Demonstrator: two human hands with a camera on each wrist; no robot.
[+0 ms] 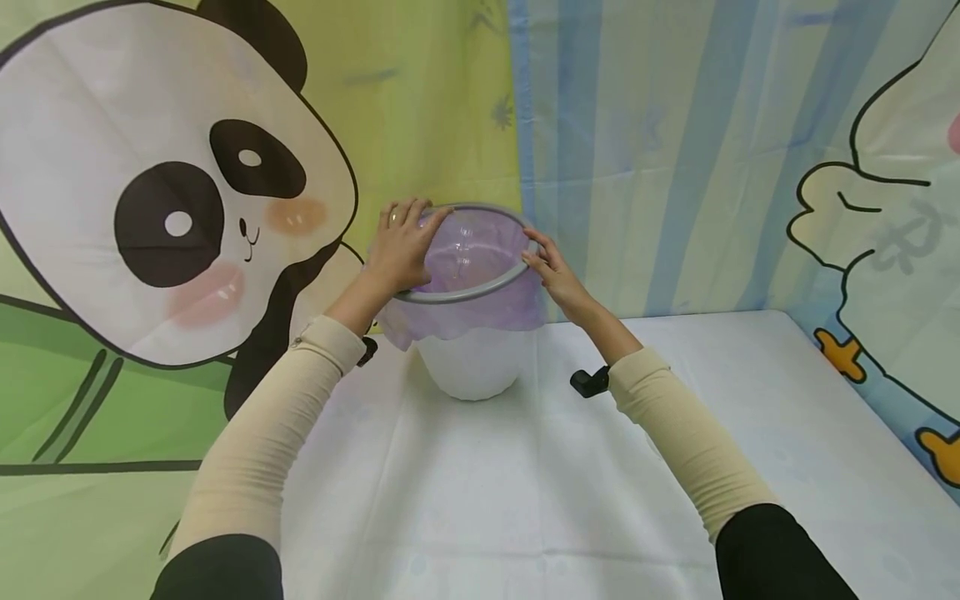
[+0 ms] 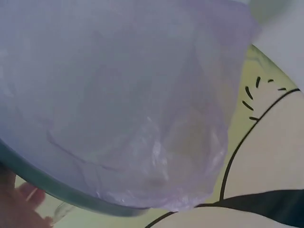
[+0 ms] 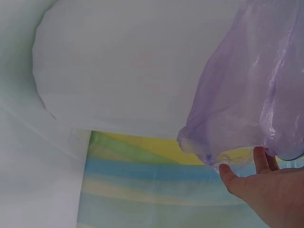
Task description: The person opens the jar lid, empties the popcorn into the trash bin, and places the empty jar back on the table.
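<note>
A white trash can [image 1: 472, 362] stands upright, with a grey ring [image 1: 472, 293] around its top. A thin purple trash bag [image 1: 468, 250] lines it, and the bag's edge hangs down outside over the upper wall. My left hand [image 1: 405, 246] grips the ring on the left side. On the right, my right hand [image 1: 553, 275] pinches the ring and the bag between thumb and fingers. The right wrist view shows the fingertips [image 3: 229, 175] at the overhanging bag [image 3: 242, 104]. In the left wrist view, part of the hand [image 2: 21, 206] shows beside the ring [image 2: 61, 190].
The can stands on a white-covered table [image 1: 465, 483], close to its back edge. Behind it hangs a printed curtain [image 1: 615, 167] with a panda [image 1: 172, 167] on the left and a white cartoon figure [image 1: 907, 250] on the right.
</note>
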